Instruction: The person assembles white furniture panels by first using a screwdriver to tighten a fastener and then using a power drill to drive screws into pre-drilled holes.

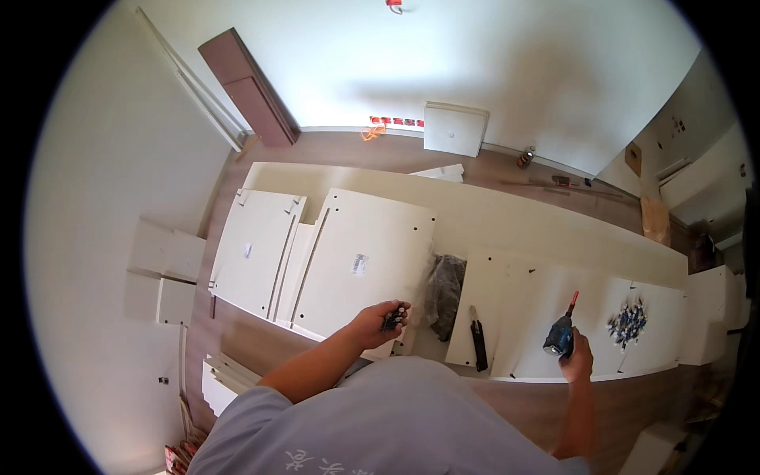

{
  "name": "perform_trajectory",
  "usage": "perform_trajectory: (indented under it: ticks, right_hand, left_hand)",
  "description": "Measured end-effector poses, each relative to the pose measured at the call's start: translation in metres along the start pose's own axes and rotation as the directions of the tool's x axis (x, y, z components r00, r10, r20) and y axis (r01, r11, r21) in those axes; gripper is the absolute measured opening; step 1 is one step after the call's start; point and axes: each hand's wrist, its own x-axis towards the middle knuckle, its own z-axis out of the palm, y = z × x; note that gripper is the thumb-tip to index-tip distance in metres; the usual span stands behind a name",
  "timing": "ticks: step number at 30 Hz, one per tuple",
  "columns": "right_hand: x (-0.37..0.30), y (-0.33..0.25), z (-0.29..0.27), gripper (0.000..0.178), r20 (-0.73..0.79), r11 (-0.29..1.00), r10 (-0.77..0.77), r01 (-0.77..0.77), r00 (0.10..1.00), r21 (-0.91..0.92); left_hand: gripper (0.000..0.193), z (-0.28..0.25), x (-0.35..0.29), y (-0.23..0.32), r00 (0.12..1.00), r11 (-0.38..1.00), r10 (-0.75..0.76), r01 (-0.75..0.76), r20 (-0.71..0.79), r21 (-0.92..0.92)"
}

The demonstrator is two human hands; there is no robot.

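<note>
My left hand is closed around a few small dark pieces, too small to name, above the near edge of a white panel. This panel has a groove, dark holes and a label. My right hand grips a blue and black cordless drill with a red-tipped bit pointing away from me. It is over another white panel. Between my hands lie a black utility knife and a clear plastic bag of dark contents. Right of the drill is a pile of small blue and silver fittings.
A grooved white panel with upright pegs lies at the left on a long pale board. Brown boards lean in the far left corner. White panels and a bottle stand by the far wall. More panels lie near left.
</note>
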Motion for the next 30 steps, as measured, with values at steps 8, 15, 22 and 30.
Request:
perform_trajectory:
  ticks: [8,15,22,30]
  right_hand:
    - [-0.048,-0.236,-0.001,0.054,0.48,0.133,-0.021,-0.473,0.877,0.871]
    - [-0.055,-0.357,0.021,0.053,0.537,0.156,-0.204,-0.515,0.818,0.843]
    - [-0.07,-0.403,0.041,0.056,0.591,0.2,-0.142,-0.562,0.794,0.803]
    - [-0.096,-0.436,0.086,0.042,0.503,0.349,0.002,-0.472,0.864,0.809]
  left_hand:
    - [0.033,-0.036,-0.009,0.03,1.0,0.976,-0.017,0.012,0.023,0.219]
    - [0.036,-0.052,-0.034,0.069,0.986,0.838,-0.123,0.04,0.116,0.544]
    - [0.038,-0.086,-0.048,0.085,0.963,0.744,-0.21,0.044,0.17,0.667]
    - [0.033,-0.105,-0.029,0.066,0.962,0.924,-0.253,0.209,0.103,0.32]
